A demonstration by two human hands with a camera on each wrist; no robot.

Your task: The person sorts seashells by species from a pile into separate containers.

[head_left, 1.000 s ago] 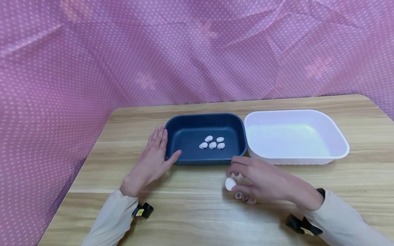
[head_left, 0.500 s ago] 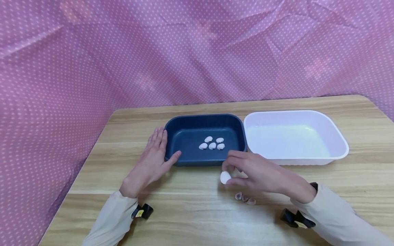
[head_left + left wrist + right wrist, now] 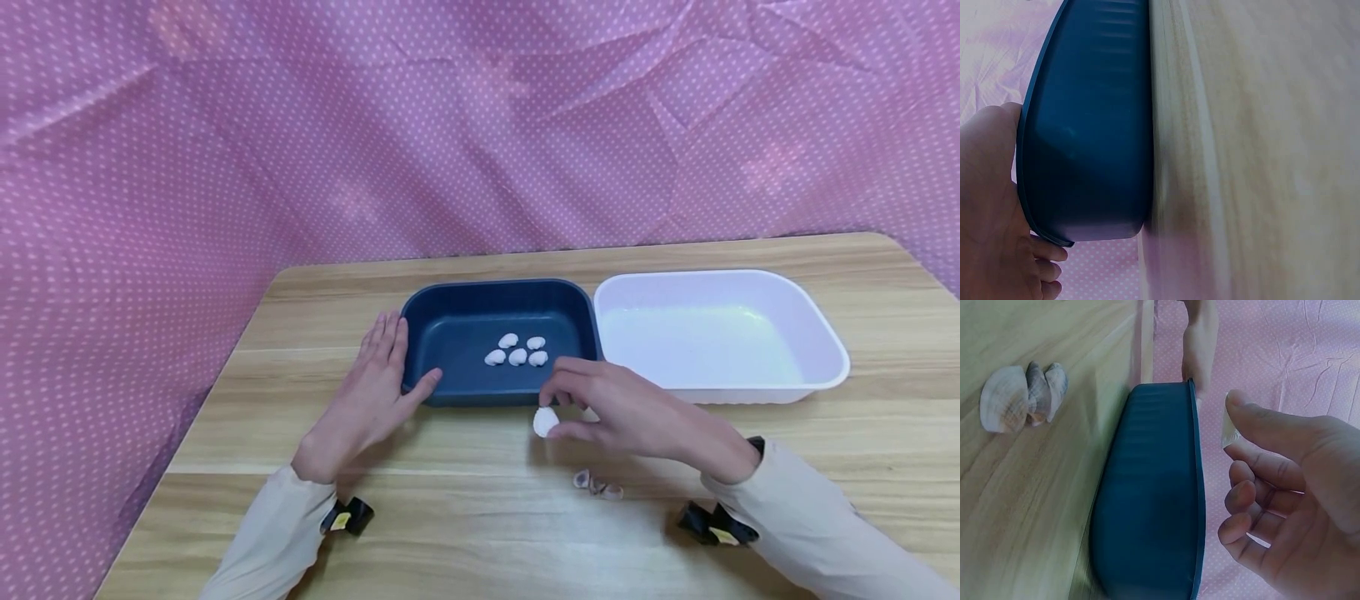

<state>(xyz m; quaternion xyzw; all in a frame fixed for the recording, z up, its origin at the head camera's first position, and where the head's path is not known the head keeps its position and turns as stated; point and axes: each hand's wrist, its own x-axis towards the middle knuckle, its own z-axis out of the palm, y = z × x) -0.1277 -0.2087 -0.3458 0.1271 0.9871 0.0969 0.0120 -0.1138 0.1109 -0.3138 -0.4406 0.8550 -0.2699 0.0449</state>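
Observation:
My right hand (image 3: 611, 408) pinches a white seashell (image 3: 545, 422) between thumb and fingers, in front of the near right corner of the dark blue tray (image 3: 480, 398). In the right wrist view the pinched shell shows edge-on, above the level of the tray's rim. Several white shells (image 3: 517, 357) lie grouped on the tray's floor, right of its middle. My left hand (image 3: 365, 387) rests along the tray's left side, fingers straight on the rim and thumb at the near left corner. Brownish shells (image 3: 1022, 397) lie bunched on the wooden table, in front of my right hand's wrist side.
Right of the dark tray, close against it, stands a white tray (image 3: 720, 395) with no shells in it. The wooden table (image 3: 465, 517) runs back to a pink dotted cloth (image 3: 480, 125) hanging behind and at the left.
My right hand has carried the pinched shell a little left and away from me, off the brownish shells and closer to the dark tray. The left hand has stayed put.

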